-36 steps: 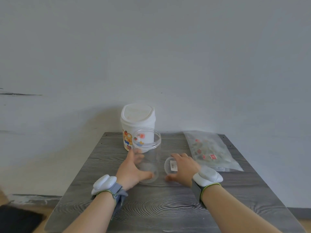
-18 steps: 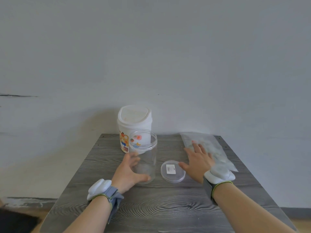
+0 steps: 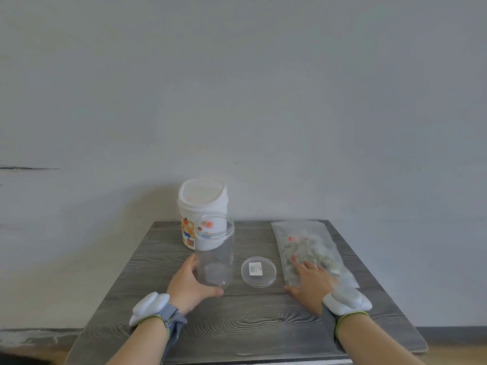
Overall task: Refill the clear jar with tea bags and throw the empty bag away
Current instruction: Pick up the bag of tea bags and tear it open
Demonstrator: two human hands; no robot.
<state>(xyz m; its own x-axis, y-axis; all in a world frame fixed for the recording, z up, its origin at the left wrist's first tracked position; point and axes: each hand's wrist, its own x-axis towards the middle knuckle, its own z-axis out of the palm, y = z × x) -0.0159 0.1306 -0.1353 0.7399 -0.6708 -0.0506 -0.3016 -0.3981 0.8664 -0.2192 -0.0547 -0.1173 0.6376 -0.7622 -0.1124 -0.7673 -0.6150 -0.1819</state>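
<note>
Grey wood-grain table (image 3: 258, 325) w/ open clear jar (image 3: 214, 248), lid (image 3: 258, 271) flat beside, tea-bag pouch (image 3: 308, 246) right, white bin (image 3: 201, 204) behind jar.

Scene was lit softly and evenly, moderately bright. A broad, faint shadow was cast on the wall (image 3: 118, 214) left of the white bin (image 3: 203, 204). The right hand (image 3: 312, 281) and the tea bag pouch (image 3: 308, 248) were softened by blur. Edges of the table (image 3: 237, 320) were splayed by wide-angle distortion; overall detail was slightly soft.
</note>
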